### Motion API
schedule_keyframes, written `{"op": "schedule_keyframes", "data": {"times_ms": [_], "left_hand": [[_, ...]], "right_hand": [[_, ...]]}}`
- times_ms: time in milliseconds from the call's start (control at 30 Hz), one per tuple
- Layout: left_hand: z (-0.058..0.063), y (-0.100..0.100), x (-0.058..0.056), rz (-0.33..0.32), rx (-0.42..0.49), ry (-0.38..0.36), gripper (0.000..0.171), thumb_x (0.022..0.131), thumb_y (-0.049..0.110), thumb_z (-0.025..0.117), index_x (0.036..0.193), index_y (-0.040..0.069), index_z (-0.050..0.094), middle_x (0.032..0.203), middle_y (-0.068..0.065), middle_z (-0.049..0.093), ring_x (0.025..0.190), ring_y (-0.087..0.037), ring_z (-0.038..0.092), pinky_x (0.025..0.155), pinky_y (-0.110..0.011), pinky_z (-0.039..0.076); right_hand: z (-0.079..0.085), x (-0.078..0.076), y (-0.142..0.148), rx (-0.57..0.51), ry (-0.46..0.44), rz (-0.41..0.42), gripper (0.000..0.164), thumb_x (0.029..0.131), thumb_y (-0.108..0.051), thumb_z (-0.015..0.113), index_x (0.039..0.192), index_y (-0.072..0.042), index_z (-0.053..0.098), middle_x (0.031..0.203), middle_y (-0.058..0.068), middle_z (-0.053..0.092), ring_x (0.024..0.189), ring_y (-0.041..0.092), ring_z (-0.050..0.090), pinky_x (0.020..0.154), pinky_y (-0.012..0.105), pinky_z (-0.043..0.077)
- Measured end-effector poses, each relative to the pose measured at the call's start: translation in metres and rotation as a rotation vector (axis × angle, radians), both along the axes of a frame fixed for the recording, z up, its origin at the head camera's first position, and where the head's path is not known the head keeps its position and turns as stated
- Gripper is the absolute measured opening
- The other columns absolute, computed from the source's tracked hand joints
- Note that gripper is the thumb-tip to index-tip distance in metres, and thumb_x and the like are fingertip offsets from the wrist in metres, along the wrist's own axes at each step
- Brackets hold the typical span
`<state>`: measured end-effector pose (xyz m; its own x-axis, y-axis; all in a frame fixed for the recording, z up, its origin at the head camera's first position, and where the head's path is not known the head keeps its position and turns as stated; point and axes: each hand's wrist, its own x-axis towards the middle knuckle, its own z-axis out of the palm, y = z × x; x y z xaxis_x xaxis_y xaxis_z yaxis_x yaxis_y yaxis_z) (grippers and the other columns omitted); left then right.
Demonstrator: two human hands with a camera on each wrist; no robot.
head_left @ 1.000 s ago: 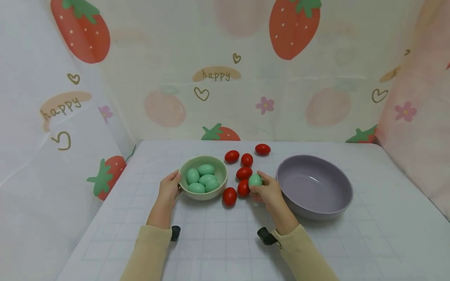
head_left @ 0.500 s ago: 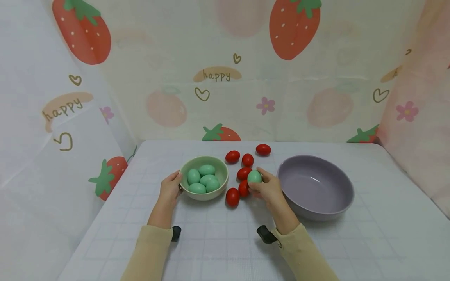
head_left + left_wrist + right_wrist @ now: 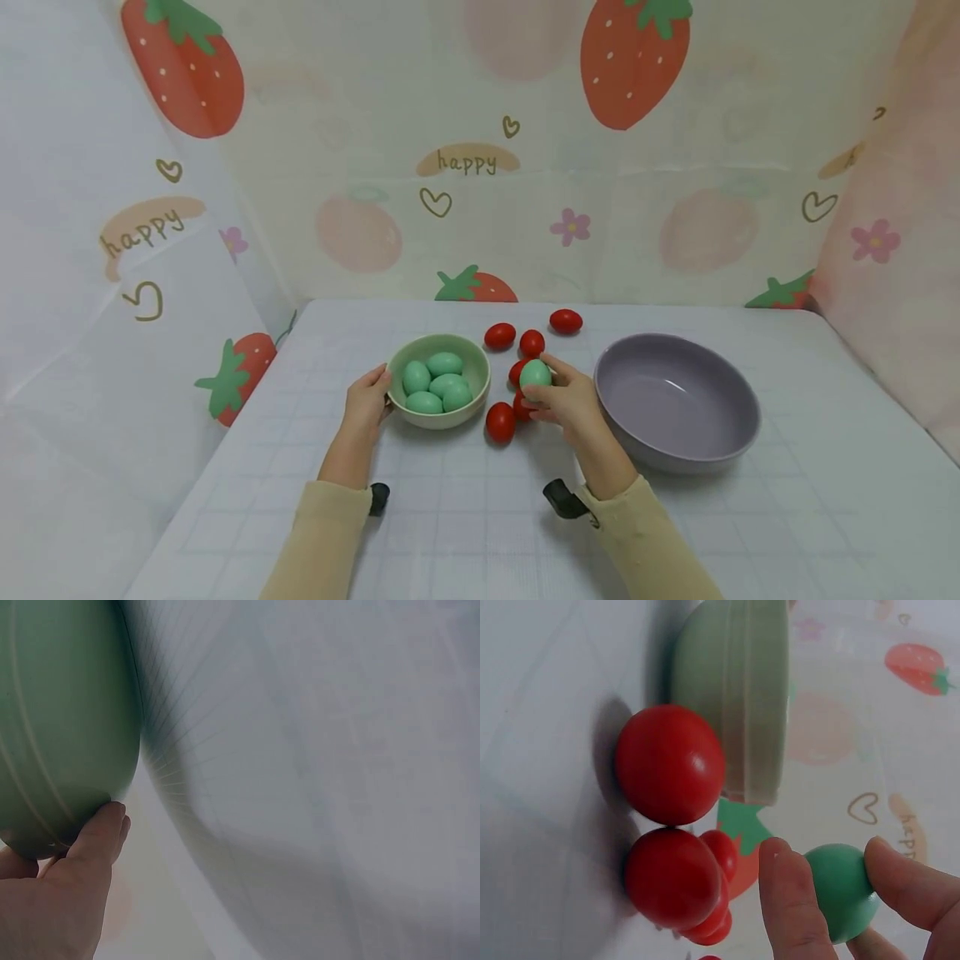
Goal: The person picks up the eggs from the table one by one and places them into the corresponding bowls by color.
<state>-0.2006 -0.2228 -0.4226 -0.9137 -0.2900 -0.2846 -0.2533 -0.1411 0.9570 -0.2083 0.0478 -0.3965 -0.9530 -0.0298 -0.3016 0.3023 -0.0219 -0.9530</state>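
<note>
My left hand (image 3: pixel 365 404) grips the left side of a light green bowl (image 3: pixel 438 422), thumb near the rim. In the left wrist view its fingers press against the bowl's outer wall (image 3: pixel 82 712). Several green eggs (image 3: pixel 424 403) lie inside the bowl. Between thumb and fingers, my right hand (image 3: pixel 576 406) pinches another green egg (image 3: pixel 536 375), held above the red eggs to the right of the bowl. The right wrist view shows this egg (image 3: pixel 842 892) between the fingertips, higher than the red eggs (image 3: pixel 671 765).
Several red eggs (image 3: pixel 500 422) lie loose between the two bowls, the farthest one (image 3: pixel 566 322) near the back of the table. A larger purple bowl (image 3: pixel 678 417) stands to the right, close to my right wrist. A printed cloth (image 3: pixel 480 233) hangs behind the table.
My right hand has moved left and slightly up with the green egg. The nearest red egg has shifted a little right, away from the green bowl. My left hand keeps its hold.
</note>
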Motion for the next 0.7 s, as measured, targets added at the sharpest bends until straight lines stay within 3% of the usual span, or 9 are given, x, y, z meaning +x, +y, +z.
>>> {"op": "schedule_keyframes", "data": {"times_ms": [333, 533, 700], "left_hand": [[-0.004, 0.000, -0.001, 0.001, -0.008, 0.000, 0.047, 0.106, 0.015, 0.039, 0.150, -0.001, 0.031, 0.153, -0.020, 0.031, 0.138, -0.031, 0.034, 0.110, -0.041, 0.034], [-0.008, -0.002, -0.001, 0.007, -0.034, 0.011, 0.049, 0.105, 0.021, 0.044, 0.149, 0.001, 0.035, 0.152, -0.019, 0.034, 0.136, -0.029, 0.039, 0.106, -0.039, 0.039], [-0.002, 0.000, -0.001, 0.002, -0.032, 0.000, 0.046, 0.106, 0.014, 0.038, 0.149, -0.002, 0.031, 0.153, -0.020, 0.032, 0.138, -0.031, 0.035, 0.109, -0.043, 0.034]], "right_hand": [[0.006, -0.001, -0.015, -0.077, 0.017, 0.027, 0.059, 0.088, 0.004, 0.067, 0.139, 0.002, 0.039, 0.139, 0.022, 0.049, 0.073, 0.023, 0.069, 0.068, 0.032, 0.058], [0.007, -0.001, -0.028, -0.046, 0.022, 0.057, 0.056, 0.088, 0.001, 0.069, 0.138, -0.001, 0.044, 0.133, 0.020, 0.055, 0.077, 0.024, 0.069, 0.074, 0.035, 0.058], [0.011, -0.004, -0.040, -0.009, 0.023, 0.098, 0.056, 0.089, -0.002, 0.069, 0.139, -0.004, 0.046, 0.133, 0.018, 0.056, 0.085, 0.028, 0.069, 0.078, 0.036, 0.057]]}}
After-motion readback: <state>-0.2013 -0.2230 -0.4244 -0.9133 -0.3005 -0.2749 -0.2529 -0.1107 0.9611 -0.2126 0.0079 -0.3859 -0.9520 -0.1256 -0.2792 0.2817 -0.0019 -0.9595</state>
